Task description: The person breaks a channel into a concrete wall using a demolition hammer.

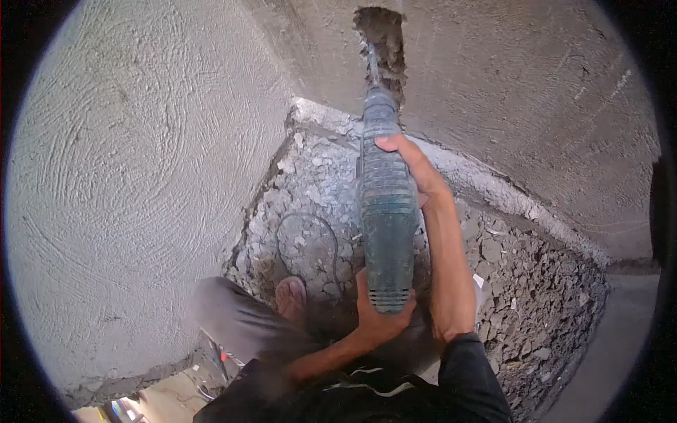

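A long green, dusty demolition hammer (pixel 389 211) points up and away from me. Its metal chisel (pixel 373 65) reaches into a rough hole (pixel 390 49) broken in the wall. My left hand (pixel 381 314) is wrapped round the rear end of the tool, below its vents. Farther forward, my right hand (pixel 412 162) grips the ribbed front body from the right side, with the thumb on top. The rear handle is hidden under the tool and hand.
Rough plastered walls stand on the left (pixel 127 176) and ahead (pixel 508 106). Broken rubble (pixel 522 303) covers the floor. A cable (pixel 307 215) loops beside my foot (pixel 291 296). At the lower left lie small items, including something red (pixel 223 356).
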Available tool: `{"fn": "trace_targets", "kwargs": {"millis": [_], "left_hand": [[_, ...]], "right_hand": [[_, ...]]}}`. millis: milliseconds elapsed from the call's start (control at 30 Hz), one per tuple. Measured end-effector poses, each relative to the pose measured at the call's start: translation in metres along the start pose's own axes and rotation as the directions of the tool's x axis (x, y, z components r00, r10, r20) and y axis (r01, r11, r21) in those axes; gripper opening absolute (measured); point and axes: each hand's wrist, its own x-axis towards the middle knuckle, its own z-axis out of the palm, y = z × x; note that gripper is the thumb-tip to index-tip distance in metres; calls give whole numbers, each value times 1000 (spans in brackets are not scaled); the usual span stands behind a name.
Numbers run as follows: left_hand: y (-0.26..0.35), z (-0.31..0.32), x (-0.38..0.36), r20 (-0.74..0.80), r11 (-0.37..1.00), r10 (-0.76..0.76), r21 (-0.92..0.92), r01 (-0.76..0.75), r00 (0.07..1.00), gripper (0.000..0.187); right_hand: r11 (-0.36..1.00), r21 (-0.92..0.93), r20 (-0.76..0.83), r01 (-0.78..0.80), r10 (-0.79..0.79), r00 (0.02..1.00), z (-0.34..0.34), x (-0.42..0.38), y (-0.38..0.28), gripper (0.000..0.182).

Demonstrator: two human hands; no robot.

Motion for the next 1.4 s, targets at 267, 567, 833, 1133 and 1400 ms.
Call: {"fn": "trace_targets", "kwargs": {"millis": [267, 567, 833, 1133, 1400], "left_hand": [[11, -38, 10, 19, 950, 226, 217, -225, 974, 62], [12, -98, 33, -6, 959, 107, 264, -102, 994, 40], [46, -101, 46, 223, 605, 426, 650, -460, 877, 50], [67, -143, 54, 10, 956, 33, 291, -35, 999, 44], [66, -184, 60, 58, 898, -169, 419, 130, 984, 42]], "right_hand": [[999, 14, -34, 52, -52, 998, 20, 16, 3, 52], [981, -53, -207, 185, -192, 959, 49, 36, 11, 49], [985, 81, -137, 153, -141, 981, 55, 32, -3, 44], [972, 51, -193, 229, -216, 957, 80, 49, 9, 44], [958, 146, -278, 247, -200, 940, 96, 66, 16, 45]]}}
